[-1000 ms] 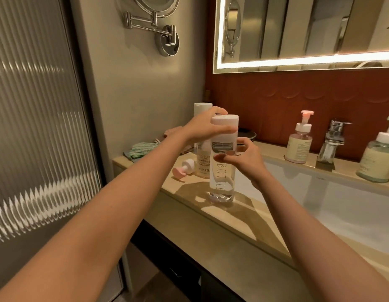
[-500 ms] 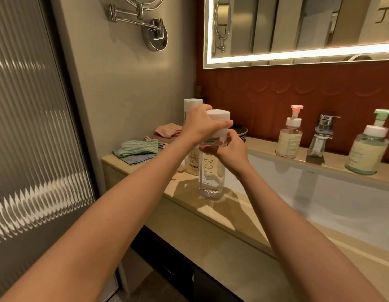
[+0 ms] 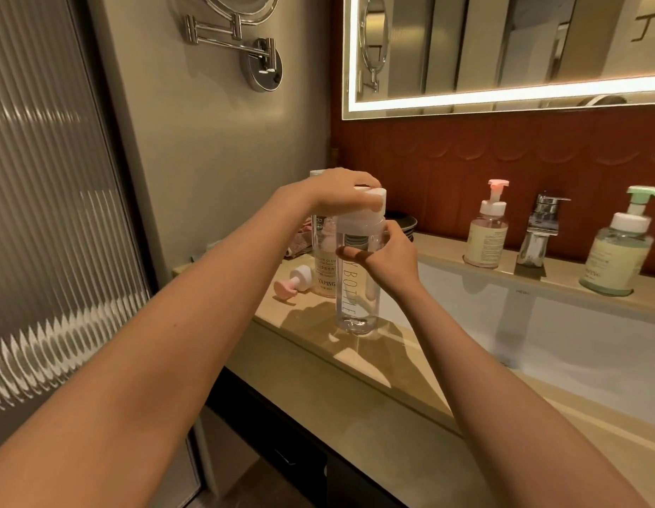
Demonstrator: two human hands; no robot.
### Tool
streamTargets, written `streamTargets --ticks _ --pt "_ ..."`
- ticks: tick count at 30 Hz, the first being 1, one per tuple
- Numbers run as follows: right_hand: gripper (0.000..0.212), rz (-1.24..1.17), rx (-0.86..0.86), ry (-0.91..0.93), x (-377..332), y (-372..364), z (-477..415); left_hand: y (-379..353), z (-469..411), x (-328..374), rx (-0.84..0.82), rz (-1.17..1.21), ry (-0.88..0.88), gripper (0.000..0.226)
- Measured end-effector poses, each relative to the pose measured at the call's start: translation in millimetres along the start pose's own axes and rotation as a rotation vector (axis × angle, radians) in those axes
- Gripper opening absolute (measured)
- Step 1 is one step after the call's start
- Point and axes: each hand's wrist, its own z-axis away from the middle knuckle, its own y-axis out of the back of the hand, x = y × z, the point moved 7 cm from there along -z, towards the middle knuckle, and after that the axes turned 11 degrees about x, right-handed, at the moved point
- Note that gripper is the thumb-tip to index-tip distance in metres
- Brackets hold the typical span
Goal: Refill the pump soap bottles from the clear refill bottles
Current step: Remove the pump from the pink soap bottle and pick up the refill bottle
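A tall clear refill bottle (image 3: 356, 295) with grey lettering stands upright on the beige counter (image 3: 377, 364). My left hand (image 3: 340, 190) grips its white cap (image 3: 372, 205) from above. My right hand (image 3: 386, 256) is wrapped around the bottle's upper body from the right. Just behind stands an uncapped soap bottle (image 3: 325, 267) with a cream label. Its pink pump head (image 3: 295, 282) lies on the counter to the left. A second clear refill bottle is mostly hidden behind my left hand.
A pink-pump soap bottle (image 3: 487, 231), a chrome tap (image 3: 538, 232) and a green-pump soap bottle (image 3: 617, 251) stand on the ledge behind the white basin (image 3: 538, 335). Dark plates (image 3: 403, 223) sit behind my hands. A swing-arm mirror (image 3: 245, 42) hangs on the wall.
The view has shifted a little. The bottle stays on the counter with both hands still on it; my left hand has turned on the cap, which now sits slightly tilted.
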Motion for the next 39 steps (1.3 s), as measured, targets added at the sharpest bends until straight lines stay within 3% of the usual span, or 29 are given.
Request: streamTargets --ticks 3,5,6,9,11,17,21,28,30,33,36,39 --pt "0.062 -0.005 0.008 -0.002 -0.1 4.2 -1.1 16.0 -2.1 -14.1 0.118 -0.264 0.163 0.069" --pt "0.064 -0.003 0.001 -0.007 0.6 5.2 -2.4 30.3 -1.8 -15.1 0.298 -0.370 0.171 0.072" --pt "0.065 -0.002 -0.004 -0.007 1.1 4.7 -3.2 29.5 -3.1 -14.6 0.313 -0.337 0.136 0.068" --pt "0.065 0.012 -0.013 -0.009 1.7 3.3 -4.8 1.9 -1.7 -7.1 0.011 -0.010 0.045 0.057" --pt "0.063 0.013 -0.019 -0.017 2.2 3.6 -5.5 -8.1 -3.1 -2.7 -0.044 0.093 0.019 0.058" --pt "0.065 0.019 -0.019 -0.014 1.7 1.0 -4.6 6.5 -8.7 -10.9 0.310 -0.224 0.200 0.068" --pt "0.066 0.021 0.020 -0.017 1.6 2.9 -5.3 22.0 -4.1 -26.1 0.498 -0.099 0.416 0.076" --pt "0.066 0.030 0.077 -0.012 4.4 7.0 -7.3 -8.3 30.3 -63.4 0.260 0.733 0.506 0.065" --pt "0.066 0.027 0.087 -0.022 6.3 6.6 -9.3 -26.5 47.1 -74.8 0.236 0.782 0.551 0.061" --pt "0.066 0.034 0.087 -0.019 6.8 5.2 -10.5 -51.1 66.2 -93.2 0.228 0.655 0.620 0.072" --pt "0.066 0.039 0.079 -0.003 5.3 2.6 -9.3 -71.8 78.8 -100.5 0.184 0.728 0.671 0.063" --pt "0.067 0.044 0.088 0.010 3.0 1.9 -8.1 -81.3 83.0 -107.0 0.192 0.693 0.690 0.075"
